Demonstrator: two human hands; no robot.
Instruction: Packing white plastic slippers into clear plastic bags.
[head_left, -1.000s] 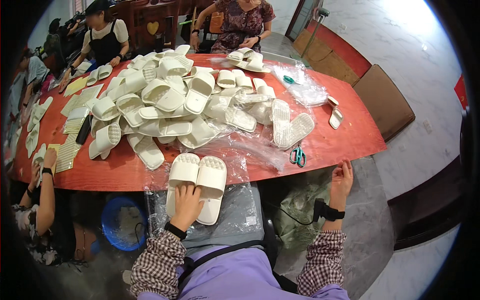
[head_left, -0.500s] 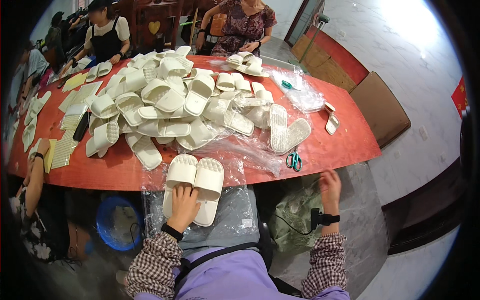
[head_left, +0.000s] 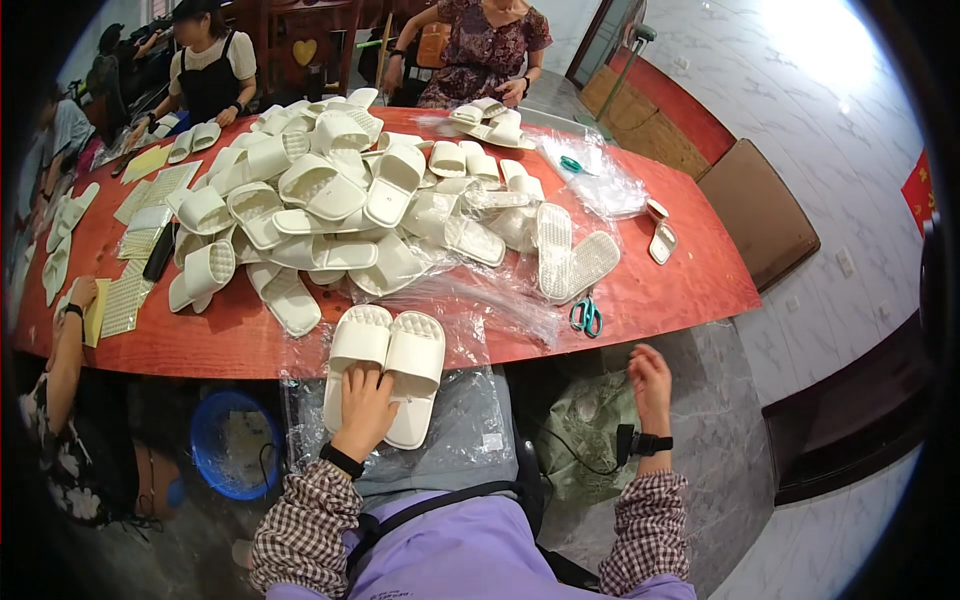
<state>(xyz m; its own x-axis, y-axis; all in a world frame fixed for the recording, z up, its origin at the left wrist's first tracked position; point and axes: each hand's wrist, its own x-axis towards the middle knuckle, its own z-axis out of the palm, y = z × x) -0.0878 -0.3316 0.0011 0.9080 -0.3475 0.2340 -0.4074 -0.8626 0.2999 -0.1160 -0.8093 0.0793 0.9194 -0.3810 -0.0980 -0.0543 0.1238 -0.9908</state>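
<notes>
A pair of white slippers [head_left: 415,350] lies side by side on a clear plastic bag [head_left: 470,430], spanning the table's near edge and my lap. My left hand [head_left: 365,408] holds the pair, its fingers at the foot openings below the straps; the fingertips are partly hidden. To the right, my right hand [head_left: 650,385] is raised just off the table edge, fingers loosely bent and nothing visible in them. Green-handled scissors [head_left: 586,318] lie on the table nearest to it. Beyond them rests another pair of slippers, soles up [head_left: 575,262].
A large heap of white slippers [head_left: 320,190] covers the middle of the red table [head_left: 680,300]. Clear bags [head_left: 600,185] and a second pair of scissors [head_left: 570,164] lie at the far right. A blue basin [head_left: 235,490] stands below. Other people sit left and across.
My right hand has shifted slightly left and down. My left hand stays on the slippers. Across the table, a person's hand has moved a little.
</notes>
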